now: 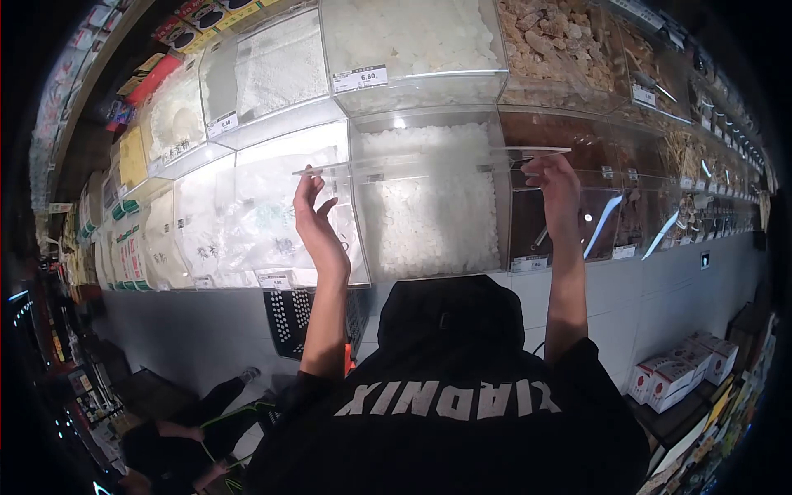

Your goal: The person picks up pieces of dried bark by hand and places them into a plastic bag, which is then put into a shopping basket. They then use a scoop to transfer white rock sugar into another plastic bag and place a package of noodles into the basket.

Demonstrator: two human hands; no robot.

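Note:
A clear plastic lid is raised across a bin of white lumps. My left hand pinches the lid's left end, thumb apart from the other fingers' tips. At the opposite end, my right hand has its fingers curled on the lid's edge. Below the lid, the white lumps fill the clear-walled bin between my two forearms. Left of it, a bin holds white goods in clear plastic bags.
Behind are bins of pale pieces and brown lumps, with price labels. A dark basket is on the floor by my left arm. White boxes are stacked lower right. Another person is at lower left.

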